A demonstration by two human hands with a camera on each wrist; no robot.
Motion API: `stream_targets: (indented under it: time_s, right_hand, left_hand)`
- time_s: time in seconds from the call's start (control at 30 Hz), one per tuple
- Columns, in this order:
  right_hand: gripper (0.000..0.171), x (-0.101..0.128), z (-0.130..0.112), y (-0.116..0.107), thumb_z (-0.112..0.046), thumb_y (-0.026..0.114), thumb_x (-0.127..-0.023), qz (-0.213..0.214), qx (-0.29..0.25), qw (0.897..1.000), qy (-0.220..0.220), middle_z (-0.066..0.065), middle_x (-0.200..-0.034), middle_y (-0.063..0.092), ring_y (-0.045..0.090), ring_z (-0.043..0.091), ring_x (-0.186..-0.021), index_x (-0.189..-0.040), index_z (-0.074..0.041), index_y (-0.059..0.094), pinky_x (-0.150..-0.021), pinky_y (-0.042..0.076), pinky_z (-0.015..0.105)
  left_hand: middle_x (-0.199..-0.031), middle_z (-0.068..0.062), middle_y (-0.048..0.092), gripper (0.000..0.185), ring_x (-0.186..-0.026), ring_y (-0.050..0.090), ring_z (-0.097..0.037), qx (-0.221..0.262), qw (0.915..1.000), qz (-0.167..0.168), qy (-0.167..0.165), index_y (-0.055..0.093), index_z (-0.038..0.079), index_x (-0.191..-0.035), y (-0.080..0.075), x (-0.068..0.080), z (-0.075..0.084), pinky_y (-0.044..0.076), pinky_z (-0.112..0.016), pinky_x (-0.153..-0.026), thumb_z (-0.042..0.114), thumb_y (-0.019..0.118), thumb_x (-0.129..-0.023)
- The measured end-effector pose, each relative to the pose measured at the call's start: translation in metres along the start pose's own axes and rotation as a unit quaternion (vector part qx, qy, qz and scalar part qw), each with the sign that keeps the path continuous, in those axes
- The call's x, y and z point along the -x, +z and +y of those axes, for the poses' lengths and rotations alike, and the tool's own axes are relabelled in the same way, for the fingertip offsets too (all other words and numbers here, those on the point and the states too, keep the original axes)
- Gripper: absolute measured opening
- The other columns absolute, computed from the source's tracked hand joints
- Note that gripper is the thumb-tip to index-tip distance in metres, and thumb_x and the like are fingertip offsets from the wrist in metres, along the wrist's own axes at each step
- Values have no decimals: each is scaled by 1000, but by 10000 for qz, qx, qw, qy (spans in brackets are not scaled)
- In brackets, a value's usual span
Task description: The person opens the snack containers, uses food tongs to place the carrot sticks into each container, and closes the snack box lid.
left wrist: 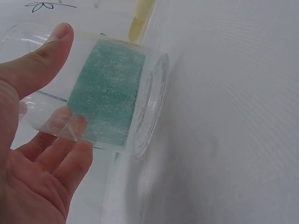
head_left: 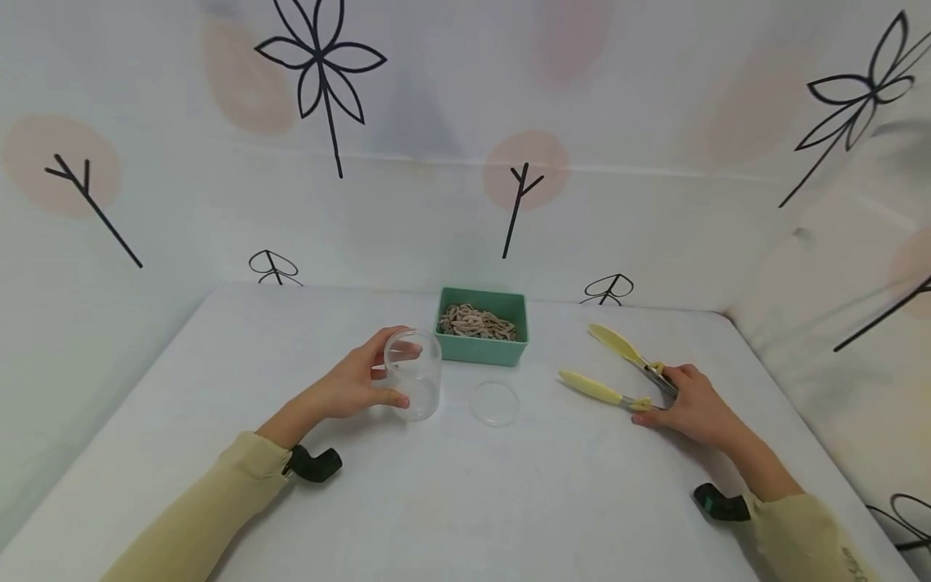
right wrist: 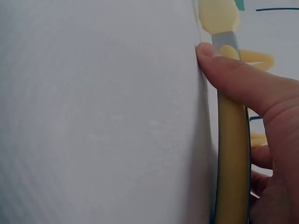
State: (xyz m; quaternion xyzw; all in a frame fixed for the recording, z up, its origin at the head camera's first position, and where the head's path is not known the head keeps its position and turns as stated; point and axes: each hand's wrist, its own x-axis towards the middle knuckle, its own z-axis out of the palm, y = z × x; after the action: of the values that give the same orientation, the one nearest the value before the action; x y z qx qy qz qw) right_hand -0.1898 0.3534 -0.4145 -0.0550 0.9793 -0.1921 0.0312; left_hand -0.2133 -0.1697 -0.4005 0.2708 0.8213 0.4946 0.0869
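Observation:
My left hand (head_left: 356, 380) holds a clear plastic jar (head_left: 418, 380) upright on the white table, thumb on the near side and fingers round the far side. In the left wrist view the transparent jar (left wrist: 107, 88) has the green box showing through it. On the right, my right hand (head_left: 694, 408) grips a pair of tongs (head_left: 640, 368) with yellow tips, which lie spread apart and point toward the upper left. The right wrist view shows the thumb along one yellow-handled arm of the tongs (right wrist: 232, 154). A clear round lid (head_left: 494, 403) lies flat between the hands.
Behind the lid stands a green rectangular box (head_left: 482, 350) with a heap of small greyish-brown strips (head_left: 476, 322) inside. A white cloth backdrop (head_left: 422, 218) with printed flowers rises along the table's back edge and sides.

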Motion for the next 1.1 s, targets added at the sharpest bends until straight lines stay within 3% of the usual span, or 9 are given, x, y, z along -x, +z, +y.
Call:
stream_targets:
  time_s: [0.33,0.47,0.57,0.77,0.87,0.97,1.1]
  right_hand:
    - [99,-1,-4,-14,-52,79,-80,-14,-98,9999,-23,40,-129,48,46,53,-115,-139,17,40,-89,40,65]
    - [85,-2,-12,-22,-54,76,-84,232,-136,9996,-7,30,-116,57,52,43,-101,-132,11,49,-77,46,52]
    - [77,-3,-20,-26,-54,74,-85,515,-168,9985,-92,22,-107,59,51,34,-92,-127,6,52,-69,42,41]
    - [85,-2,-36,-33,-55,72,-87,613,-140,9977,-236,29,-124,58,54,37,-99,-137,10,49,-75,43,45]
    - [86,-2,-44,-36,-56,71,-87,535,-135,9980,-308,27,-123,60,53,34,-96,-140,8,48,-73,42,41]
    - [81,-2,-52,-39,-55,71,-88,496,-172,9976,-458,19,-113,63,52,28,-89,-139,5,51,-69,40,36]
    - [60,-4,-62,-41,-46,73,-90,510,-238,9955,-758,11,-100,63,51,25,-83,-127,-1,59,-66,41,35]
  left_hand:
    - [-141,-6,55,94,-130,49,-35,79,9998,-67,159,31,23,-151,1,2,-1,43,-55,-102,16,88,-77]
    - [-141,-6,55,93,-130,49,-36,109,9998,-76,176,31,23,-151,1,2,-2,43,-55,-102,15,88,-77]
    - [-141,-5,55,94,-130,50,-35,57,9997,-32,219,32,24,-150,1,1,-1,43,-54,-101,13,88,-76]
    - [-139,-4,56,94,-129,51,-35,-64,9998,21,201,33,24,-149,0,-2,2,44,-54,-101,13,89,-75]
    - [-140,-4,56,93,-129,51,-35,-71,9998,-6,198,32,24,-150,-1,-3,3,44,-54,-101,13,88,-76]
    - [-140,-5,56,93,-129,51,-33,-62,9998,-14,179,32,22,-150,-1,-2,4,43,-54,-102,14,88,-77]
    - [-139,-5,56,93,-129,51,-32,-53,9999,-6,142,33,20,-150,0,0,3,44,-54,-101,15,88,-76]
